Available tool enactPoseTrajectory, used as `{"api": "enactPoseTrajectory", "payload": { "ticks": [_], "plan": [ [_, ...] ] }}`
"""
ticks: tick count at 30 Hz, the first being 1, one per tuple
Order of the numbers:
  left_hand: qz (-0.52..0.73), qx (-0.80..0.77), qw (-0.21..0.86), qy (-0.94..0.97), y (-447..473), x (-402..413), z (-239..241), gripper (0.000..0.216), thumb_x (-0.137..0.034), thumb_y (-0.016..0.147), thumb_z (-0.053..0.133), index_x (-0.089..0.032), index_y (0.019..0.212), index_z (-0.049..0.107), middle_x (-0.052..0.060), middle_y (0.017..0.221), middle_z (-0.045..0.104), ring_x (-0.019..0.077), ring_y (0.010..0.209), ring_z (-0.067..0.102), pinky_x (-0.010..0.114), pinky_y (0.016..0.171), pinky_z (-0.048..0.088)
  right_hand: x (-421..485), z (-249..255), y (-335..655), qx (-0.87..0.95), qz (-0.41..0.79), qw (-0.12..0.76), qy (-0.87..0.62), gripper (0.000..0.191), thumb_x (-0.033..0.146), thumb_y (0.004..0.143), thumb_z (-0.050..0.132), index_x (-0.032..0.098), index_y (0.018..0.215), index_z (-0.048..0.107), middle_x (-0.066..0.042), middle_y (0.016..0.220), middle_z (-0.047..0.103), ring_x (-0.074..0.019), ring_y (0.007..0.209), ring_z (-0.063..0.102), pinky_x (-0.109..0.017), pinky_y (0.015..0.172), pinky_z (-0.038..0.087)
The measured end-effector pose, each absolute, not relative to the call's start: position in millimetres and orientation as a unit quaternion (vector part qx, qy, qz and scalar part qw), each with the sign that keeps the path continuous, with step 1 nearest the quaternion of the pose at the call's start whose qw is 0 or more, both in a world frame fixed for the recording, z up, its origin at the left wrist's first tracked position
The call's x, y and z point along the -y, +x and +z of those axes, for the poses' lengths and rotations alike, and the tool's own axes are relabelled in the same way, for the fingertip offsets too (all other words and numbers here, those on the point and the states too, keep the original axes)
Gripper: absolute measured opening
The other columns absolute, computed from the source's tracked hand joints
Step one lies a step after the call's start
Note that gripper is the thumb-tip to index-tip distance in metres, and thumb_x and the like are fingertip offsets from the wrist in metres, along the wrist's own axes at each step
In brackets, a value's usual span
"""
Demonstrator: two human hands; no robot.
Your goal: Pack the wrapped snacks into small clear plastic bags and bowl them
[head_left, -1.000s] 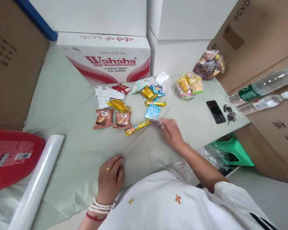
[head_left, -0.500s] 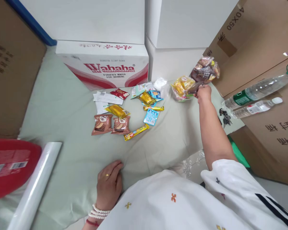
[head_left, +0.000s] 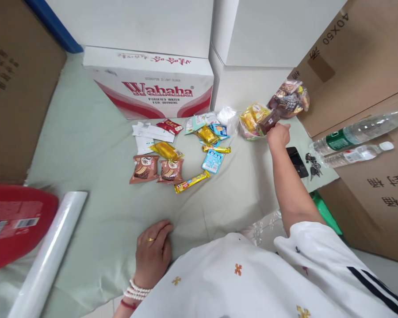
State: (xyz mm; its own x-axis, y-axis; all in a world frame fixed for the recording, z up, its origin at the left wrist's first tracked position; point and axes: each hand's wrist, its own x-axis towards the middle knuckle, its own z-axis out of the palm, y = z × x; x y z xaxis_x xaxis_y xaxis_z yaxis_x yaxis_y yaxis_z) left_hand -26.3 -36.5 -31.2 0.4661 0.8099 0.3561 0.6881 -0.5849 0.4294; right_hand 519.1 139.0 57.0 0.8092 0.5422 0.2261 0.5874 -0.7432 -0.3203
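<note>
My right hand (head_left: pixel 278 135) is stretched out to the far right of the pale green cloth (head_left: pixel 96 145), its fingers pinched on a small dark brown snack packet (head_left: pixel 269 121). It hovers between a clear bag of yellow snacks (head_left: pixel 252 119) and a clear bag of brown snacks (head_left: pixel 290 99). My left hand (head_left: pixel 152 251) rests on the cloth near the front edge, fingers loosely curled, a ring on one finger, holding nothing. Several loose snack packets (head_left: pixel 175 154) lie spread in the middle of the cloth.
A Wahaha water carton (head_left: pixel 152 84) and white boxes stand at the back. Cardboard boxes flank both sides. Two water bottles (head_left: pixel 354 141), a black phone (head_left: pixel 296 161) and keys (head_left: pixel 313 165) lie at the right. A plastic film roll (head_left: pixel 49 251) and a red object (head_left: pixel 13 221) sit at the left.
My right hand went from the middle of the cloth out to the bags at the far right and now holds a brown packet. My left hand stayed put.
</note>
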Motion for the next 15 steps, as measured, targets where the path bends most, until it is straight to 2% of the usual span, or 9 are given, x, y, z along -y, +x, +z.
{"api": "enactPoseTrajectory", "payload": {
  "ticks": [4, 7, 9, 12, 15],
  "plan": [
    [0.271, -0.444, 0.116, 0.846, -25.6, 36.4, -30.6, 0.032, -0.010, 0.087, 0.051, -0.021, 0.110, 0.069, 0.010, 0.112, 0.075, 0.0266, 0.102, 0.069, 0.041, 0.091, 0.049, -129.8, 63.5, 514.6, 0.320, -0.039, 0.212, -0.922, 0.035, 0.026, 0.096, 0.045, 0.008, 0.116, 0.068, -0.024, 0.116, 0.060, -0.0343, 0.108, 0.064, -0.051, 0.099, 0.048],
    [0.268, -0.438, 0.113, 0.850, -25.5, 35.7, -29.5, 0.030, -0.009, 0.088, 0.051, -0.020, 0.110, 0.068, 0.011, 0.111, 0.074, 0.0266, 0.101, 0.069, 0.041, 0.090, 0.049, -118.1, 68.1, 501.7, 0.348, -0.114, 0.263, -0.892, 0.045, 0.023, 0.098, 0.039, 0.007, 0.136, 0.057, -0.024, 0.124, 0.057, -0.0325, 0.114, 0.060, -0.051, 0.103, 0.046],
    [0.266, -0.437, 0.108, 0.852, -25.5, 35.5, -29.1, 0.030, -0.009, 0.088, 0.051, -0.019, 0.110, 0.067, 0.011, 0.111, 0.074, 0.0268, 0.100, 0.069, 0.041, 0.090, 0.050, -110.3, 67.4, 485.2, 0.438, -0.151, 0.261, -0.847, 0.050, 0.031, 0.099, 0.044, 0.013, 0.146, 0.051, -0.022, 0.134, 0.052, -0.0329, 0.123, 0.054, -0.051, 0.107, 0.044],
    [0.263, -0.443, 0.110, 0.850, -25.5, 35.8, -29.4, 0.030, -0.010, 0.088, 0.051, -0.020, 0.110, 0.068, 0.011, 0.111, 0.074, 0.0275, 0.101, 0.069, 0.042, 0.090, 0.050, -105.6, 61.4, 463.7, 0.573, -0.116, 0.203, -0.786, 0.051, 0.042, 0.095, 0.058, 0.022, 0.142, 0.058, -0.018, 0.142, 0.049, -0.0355, 0.131, 0.044, -0.053, 0.111, 0.040],
    [0.263, -0.450, 0.123, 0.845, -25.5, 36.9, -30.2, 0.031, -0.011, 0.087, 0.051, -0.021, 0.111, 0.069, 0.011, 0.113, 0.075, 0.0271, 0.103, 0.069, 0.042, 0.091, 0.051, -111.5, 56.4, 465.7, 0.592, -0.044, 0.195, -0.781, 0.037, 0.038, 0.097, 0.053, 0.024, 0.128, 0.067, -0.014, 0.143, 0.049, -0.0342, 0.131, 0.042, -0.053, 0.112, 0.039]
  ]
}}
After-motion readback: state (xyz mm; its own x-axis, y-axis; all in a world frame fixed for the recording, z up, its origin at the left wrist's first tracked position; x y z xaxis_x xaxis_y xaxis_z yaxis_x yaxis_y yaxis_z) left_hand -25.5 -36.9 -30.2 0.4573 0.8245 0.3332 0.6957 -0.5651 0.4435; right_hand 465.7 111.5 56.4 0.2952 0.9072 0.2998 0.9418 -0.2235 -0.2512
